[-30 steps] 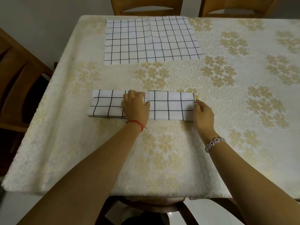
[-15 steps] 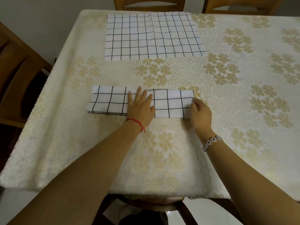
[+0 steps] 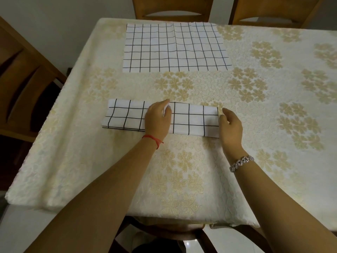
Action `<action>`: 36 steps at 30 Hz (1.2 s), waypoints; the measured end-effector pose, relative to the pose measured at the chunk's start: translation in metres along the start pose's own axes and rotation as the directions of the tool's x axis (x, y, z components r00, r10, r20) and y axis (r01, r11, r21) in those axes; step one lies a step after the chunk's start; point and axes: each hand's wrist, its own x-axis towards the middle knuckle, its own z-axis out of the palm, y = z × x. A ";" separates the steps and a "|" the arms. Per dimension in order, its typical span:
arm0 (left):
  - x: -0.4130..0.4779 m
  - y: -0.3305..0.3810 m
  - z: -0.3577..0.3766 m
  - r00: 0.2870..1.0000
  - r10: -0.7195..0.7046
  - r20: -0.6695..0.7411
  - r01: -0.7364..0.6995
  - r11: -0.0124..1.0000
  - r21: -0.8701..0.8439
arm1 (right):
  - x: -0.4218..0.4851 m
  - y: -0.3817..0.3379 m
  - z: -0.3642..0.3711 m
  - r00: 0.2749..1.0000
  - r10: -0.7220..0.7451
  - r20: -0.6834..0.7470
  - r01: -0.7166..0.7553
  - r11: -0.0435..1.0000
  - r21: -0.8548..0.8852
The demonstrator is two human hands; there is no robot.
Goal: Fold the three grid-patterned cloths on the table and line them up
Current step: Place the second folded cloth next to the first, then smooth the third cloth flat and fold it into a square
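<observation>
Two folded grid-patterned cloths lie side by side in a row at the middle of the table, the left folded cloth (image 3: pixel 124 115) and the right folded cloth (image 3: pixel 195 119). My left hand (image 3: pixel 157 119) rests cupped on its edge over the spot where they meet, hiding the seam. A bit of white cloth shows between its thumb and fingers. My right hand (image 3: pixel 230 126) sits with loosely curved fingers against the right end of the right folded cloth. A third grid cloth (image 3: pixel 175 47) lies flat and unfolded at the far side.
The table (image 3: pixel 273 125) wears a cream tablecloth with gold flowers. Two wooden chairs (image 3: pixel 173 8) stand behind its far edge, and another chair (image 3: pixel 23 84) stands at the left. The near edge is close to my body.
My left hand, flat with spread fingers on the cloths half a second ago, has turned onto its edge and cupped. My right hand has eased its fingers off the cloth's end.
</observation>
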 end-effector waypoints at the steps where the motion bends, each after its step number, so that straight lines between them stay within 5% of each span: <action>1: -0.001 0.004 -0.003 0.999 -0.052 -0.011 0.051 0.995 -0.083 | 0.000 -0.004 -0.001 1.000 0.003 -0.007 -0.003 1.000 0.024; 5: -0.006 0.025 -0.027 0.975 -0.196 -0.100 0.149 0.923 -0.356 | -0.005 -0.026 -0.005 0.998 -0.039 -0.040 0.044 0.990 0.131; 10: -0.014 0.043 -0.077 0.965 -0.199 -0.172 0.094 0.871 -0.482 | -0.020 -0.061 -0.007 0.993 -0.110 -0.046 0.119 0.955 0.272; 27: -0.108 0.050 -0.219 0.913 -0.181 -0.365 -0.030 0.864 -0.503 | -0.112 -0.136 0.020 0.916 -0.377 0.140 0.272 0.837 0.475; 36: -0.169 0.016 -0.303 0.792 -0.269 -0.549 -0.050 0.867 -0.496 | -0.179 -0.160 0.080 0.840 -0.447 0.307 0.253 0.824 0.507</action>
